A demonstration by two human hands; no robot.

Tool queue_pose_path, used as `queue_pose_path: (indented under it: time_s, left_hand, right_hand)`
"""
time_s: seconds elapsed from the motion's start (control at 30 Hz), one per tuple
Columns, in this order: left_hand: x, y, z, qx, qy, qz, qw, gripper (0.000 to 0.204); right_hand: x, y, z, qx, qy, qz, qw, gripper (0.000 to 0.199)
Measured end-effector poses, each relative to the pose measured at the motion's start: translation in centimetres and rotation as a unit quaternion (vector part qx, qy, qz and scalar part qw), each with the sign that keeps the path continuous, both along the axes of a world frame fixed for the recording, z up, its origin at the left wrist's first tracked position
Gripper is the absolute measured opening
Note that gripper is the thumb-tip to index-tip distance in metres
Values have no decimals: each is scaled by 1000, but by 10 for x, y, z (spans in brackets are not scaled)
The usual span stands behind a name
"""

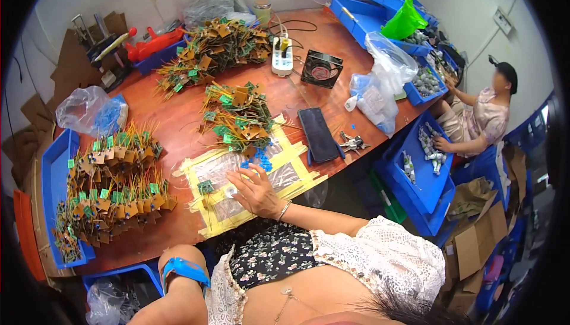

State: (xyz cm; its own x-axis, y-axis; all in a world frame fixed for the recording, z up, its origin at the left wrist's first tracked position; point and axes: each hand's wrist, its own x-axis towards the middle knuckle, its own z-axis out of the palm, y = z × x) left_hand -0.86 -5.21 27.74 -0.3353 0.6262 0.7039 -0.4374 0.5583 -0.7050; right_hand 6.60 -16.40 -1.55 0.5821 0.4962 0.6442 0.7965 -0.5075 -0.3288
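Note:
My right hand (pixel 256 193) is over the taped plastic sheet (pixel 222 211) at the table's front edge, its fingers stretched and apart. Close to its fingertips is a small pale round spot I cannot make out. Just beyond the hand lie loose small blue parts (pixel 261 160). A single green circuit board (pixel 205 187) rests on the sheet's left side. Behind the sheet is a pile of wired boards (pixel 236 114). At lower left my left hand (pixel 183 256) is bent down by the table edge, a blue strap around the wrist; its fingers are hidden.
Rows of wired boards (pixel 119 161) stand at left beside a blue tray (pixel 56 152). A phone (pixel 318 135), keys (pixel 354 142), a fan (pixel 322 69) and a power strip (pixel 282 57) lie right of centre. At far right a co-worker (pixel 481 111) reaches into blue bins (pixel 415 188).

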Motion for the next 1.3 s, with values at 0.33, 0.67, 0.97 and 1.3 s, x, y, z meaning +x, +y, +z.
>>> queue_pose_path:
  time_s: [0.33,0.67,0.97,1.3]
  left_hand:
    - [-18,91,-250,255,808,435,304,19]
    - [45,87,-270,437,554,690,163,29]
    - [46,94,-264,407,640,611,227,24]
    - [64,98,-220,213,614,652,389,14]
  right_hand:
    - [4,3,7,6,-21,3,1000,54]
    - [-1,0,1,-9,-21,-15,1000,53]
    - [1,3,-3,-7,-12,-13,1000,50]
    - [1,2,-2,35,-39,-46,998,48]
